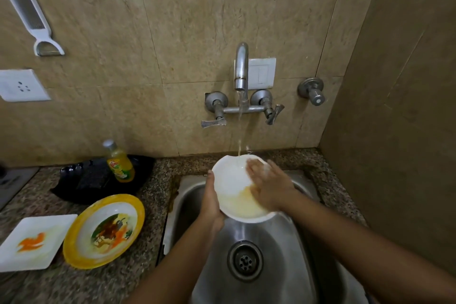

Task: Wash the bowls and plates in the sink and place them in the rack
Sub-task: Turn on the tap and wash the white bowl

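Bowl (230, 184) rim in left hand (211, 202) grip

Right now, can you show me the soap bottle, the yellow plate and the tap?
soap bottle (124, 170), head view, on its yellow body.
yellow plate (70, 249), head view, on its yellow rim.
tap (241, 64), head view, on its curved spout.

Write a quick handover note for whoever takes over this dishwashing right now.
Left hand grips the white bowl by its left rim over the sink. Right hand, fingers flat, rubs inside it under the running tap.
Yellowish residue sits in the bowl's lower part.
Dirty on the counter: yellow-rimmed plate, square white plate.
Done: nothing visibly racked; rack out of view.
Left: finish this bowl, wash both plates, rack all three.
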